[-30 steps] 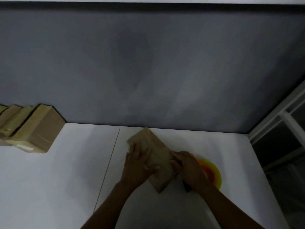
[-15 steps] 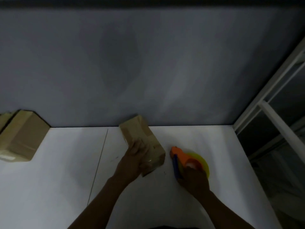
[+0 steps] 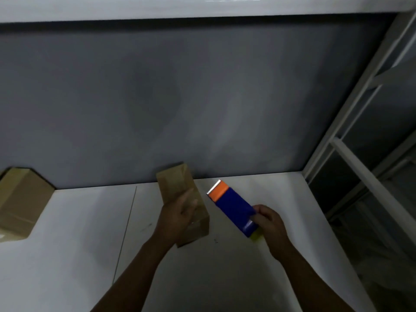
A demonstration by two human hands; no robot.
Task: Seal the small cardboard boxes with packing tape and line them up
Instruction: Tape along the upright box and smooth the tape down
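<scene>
1. No text, brand, number or sign can be read anywhere in the dim head view.
2. The side box (image 3: 20,201), at 8 o'clock, has a pale patch at its lower left corner. The patch is cut by the frame edge and too blurred to read.
3. The middle box (image 3: 180,183), at 6 o'clock, shows brown faces with no legible print.
4. The dispenser (image 3: 234,208), at 5 o'clock, shows blue and orange faces with no legible marking.
</scene>
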